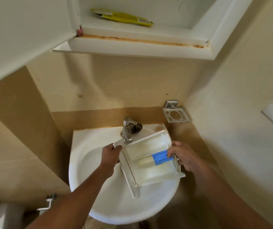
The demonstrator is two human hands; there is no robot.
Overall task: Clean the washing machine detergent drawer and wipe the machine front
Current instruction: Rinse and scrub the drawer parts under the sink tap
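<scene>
The white detergent drawer hangs over a white corner sink, just below the chrome tap. It has stained compartments and a blue insert near its right end. My left hand grips the drawer's front panel at the left. My right hand holds the right end, its fingers curled onto the blue insert. No water is seen running from the tap.
A wall cabinet hangs open above the sink with a yellow packet on its shelf and a rusty lower edge. A chrome holder is fixed in the corner at the right. A metal valve sticks out at lower left.
</scene>
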